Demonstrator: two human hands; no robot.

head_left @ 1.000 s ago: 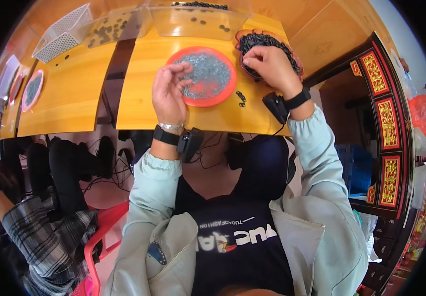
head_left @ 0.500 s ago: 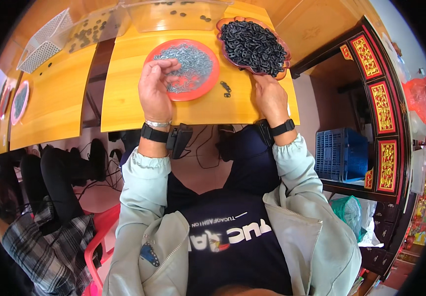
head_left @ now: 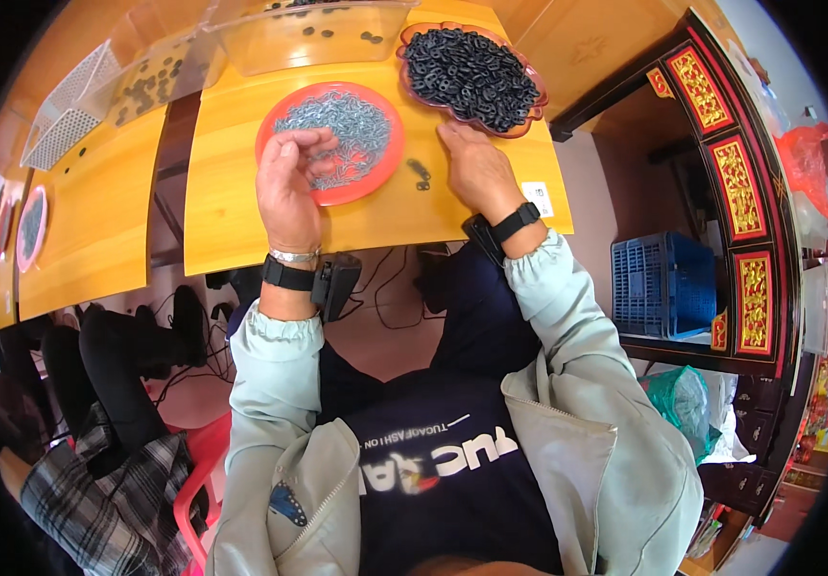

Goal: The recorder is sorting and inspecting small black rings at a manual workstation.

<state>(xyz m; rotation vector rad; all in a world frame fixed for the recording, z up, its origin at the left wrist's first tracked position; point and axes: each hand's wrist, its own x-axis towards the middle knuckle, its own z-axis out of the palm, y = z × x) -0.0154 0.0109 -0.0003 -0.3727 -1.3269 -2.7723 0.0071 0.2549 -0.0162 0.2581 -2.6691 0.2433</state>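
Right hand slips leftward below the scalloped dish!

Compared with half a second ago, it's nearer the loose dark pieces on the table, baring a white label. Fingers extended and bunched; I can't tell whether they pinch anything! The left hand curls loosely over the round red plate, its grip contents unclear too.

Black looped pieces fill that reddish-brown dish, matte and tightly heaped; silvery metal bits, thin and glinting, spread across the plate beside it. Both sit on smooth yellow wood.

Further out: a see-through bin, a white perforated basket, and at the right, gilded carved panels above a slatted blue crate. Left, a neighbour's plaid garment beside a glossy red chair!
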